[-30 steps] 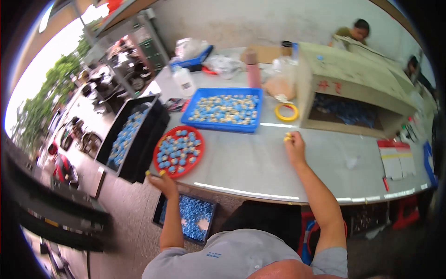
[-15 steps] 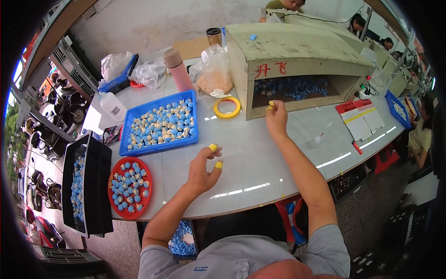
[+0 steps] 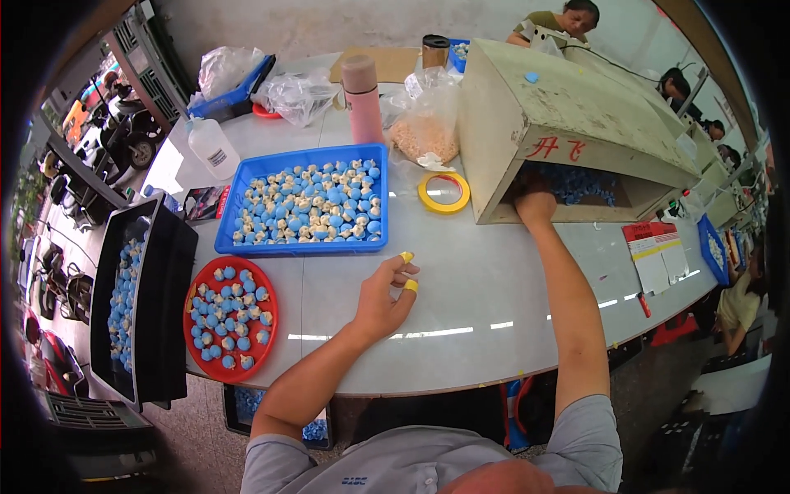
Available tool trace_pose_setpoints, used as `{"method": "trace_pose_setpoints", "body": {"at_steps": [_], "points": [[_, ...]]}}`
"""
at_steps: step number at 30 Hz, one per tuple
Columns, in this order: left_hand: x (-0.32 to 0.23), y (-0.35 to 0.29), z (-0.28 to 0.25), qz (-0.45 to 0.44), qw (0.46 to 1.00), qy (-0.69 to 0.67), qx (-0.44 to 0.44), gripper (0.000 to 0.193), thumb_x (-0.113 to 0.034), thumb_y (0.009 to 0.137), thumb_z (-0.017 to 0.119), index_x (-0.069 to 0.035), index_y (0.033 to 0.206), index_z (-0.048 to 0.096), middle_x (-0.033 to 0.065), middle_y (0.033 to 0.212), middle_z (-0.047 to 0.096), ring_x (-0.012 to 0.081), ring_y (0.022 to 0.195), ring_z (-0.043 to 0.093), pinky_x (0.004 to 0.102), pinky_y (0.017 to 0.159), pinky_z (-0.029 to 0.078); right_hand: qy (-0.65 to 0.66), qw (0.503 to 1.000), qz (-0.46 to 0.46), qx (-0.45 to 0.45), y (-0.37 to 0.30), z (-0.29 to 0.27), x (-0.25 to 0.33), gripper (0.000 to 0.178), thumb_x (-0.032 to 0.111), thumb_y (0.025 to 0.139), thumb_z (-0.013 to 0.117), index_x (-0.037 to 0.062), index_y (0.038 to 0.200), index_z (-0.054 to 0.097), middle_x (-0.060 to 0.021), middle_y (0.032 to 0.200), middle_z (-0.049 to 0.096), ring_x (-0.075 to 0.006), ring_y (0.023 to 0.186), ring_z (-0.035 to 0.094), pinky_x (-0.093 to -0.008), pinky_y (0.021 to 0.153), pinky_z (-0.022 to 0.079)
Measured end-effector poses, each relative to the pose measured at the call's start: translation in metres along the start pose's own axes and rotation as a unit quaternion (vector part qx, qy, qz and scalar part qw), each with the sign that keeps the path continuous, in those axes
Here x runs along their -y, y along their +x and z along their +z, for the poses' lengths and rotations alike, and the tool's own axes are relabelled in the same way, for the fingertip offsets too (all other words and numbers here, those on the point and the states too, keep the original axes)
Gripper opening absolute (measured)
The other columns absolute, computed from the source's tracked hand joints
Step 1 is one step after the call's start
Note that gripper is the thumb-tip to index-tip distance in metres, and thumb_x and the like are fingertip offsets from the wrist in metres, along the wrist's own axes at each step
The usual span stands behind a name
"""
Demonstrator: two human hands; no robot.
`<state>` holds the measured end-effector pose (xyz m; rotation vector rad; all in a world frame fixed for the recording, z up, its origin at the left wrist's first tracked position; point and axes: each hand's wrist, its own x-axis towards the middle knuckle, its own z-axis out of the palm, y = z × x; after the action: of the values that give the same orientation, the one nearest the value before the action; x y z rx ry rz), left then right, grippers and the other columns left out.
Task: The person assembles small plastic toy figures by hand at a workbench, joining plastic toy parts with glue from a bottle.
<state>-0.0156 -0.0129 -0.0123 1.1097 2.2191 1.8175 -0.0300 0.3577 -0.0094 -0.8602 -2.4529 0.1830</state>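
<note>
My right hand (image 3: 536, 204) reaches into the open front of a beige box (image 3: 576, 86). Its fingers are hidden in the shade in there, beside a heap of small blue pieces (image 3: 583, 184). Above the table, left of the box, my left hand (image 3: 385, 298) hovers with thumb and forefinger apart and nothing visible between them. Yellow tape wraps both of those fingertips. Beyond it lies a roll of yellow tape (image 3: 444, 207). A blue tray (image 3: 304, 248) full of small blue-and-cream pieces stands to the left, with a red round plate (image 3: 262, 356) of similar pieces nearer me.
A black bin (image 3: 164, 321) with blue pieces stands at the table's left end. Behind the tray are a pink flask (image 3: 362, 107), a bag of peach-coloured bits (image 3: 424, 136) and a white bottle (image 3: 212, 148). Papers (image 3: 656, 255) lie at right. Another person (image 3: 543, 23) sits behind the box.
My right hand has gone from the box's front edge into its opening. My left hand stays over the table in much the same pose. The whole view has shifted.
</note>
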Motion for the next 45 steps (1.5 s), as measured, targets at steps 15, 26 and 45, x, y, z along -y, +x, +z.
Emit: {"method": "trace_pose_setpoints", "body": {"at_steps": [15,26,45], "points": [[-0.003,-0.017,0.022,-0.242,0.891,-0.314,0.221,0.037,-0.034,0.101,0.050,0.001,0.107,0.057,0.0073,0.085,0.063,0.0116,0.065,0.059,0.0215,0.056,0.045,0.433,0.876,-0.195,0.088,-0.234,-0.100,0.088,0.029,0.008,0.071,0.065,0.0073,0.095,0.050,-0.0114,0.091,0.056,-0.0332,0.079,0.059,-0.0435,0.065,0.047],[-0.024,-0.018,0.021,-0.243,0.872,-0.365,0.219,0.024,-0.017,0.093,0.064,0.001,0.107,0.057,0.0068,0.092,0.065,0.0119,0.073,0.061,0.0226,0.064,0.048,0.415,0.888,-0.169,0.098,-0.246,-0.105,0.086,0.026,0.007,0.076,0.064,0.0057,0.098,0.049,-0.0109,0.098,0.054,-0.0333,0.078,0.060,-0.0430,0.063,0.046],[-0.021,-0.007,0.013,-0.392,0.834,-0.334,0.200,0.034,0.003,0.086,0.061,0.004,0.119,0.053,0.0167,0.111,0.061,0.0245,0.095,0.067,0.0311,0.088,0.055,0.152,0.961,0.114,-0.199,-0.259,-0.151,-0.084,0.048,0.005,0.078,0.071,0.0006,0.120,0.047,-0.0177,0.117,0.049,-0.0311,0.109,0.049,-0.0398,0.090,0.042]]}}
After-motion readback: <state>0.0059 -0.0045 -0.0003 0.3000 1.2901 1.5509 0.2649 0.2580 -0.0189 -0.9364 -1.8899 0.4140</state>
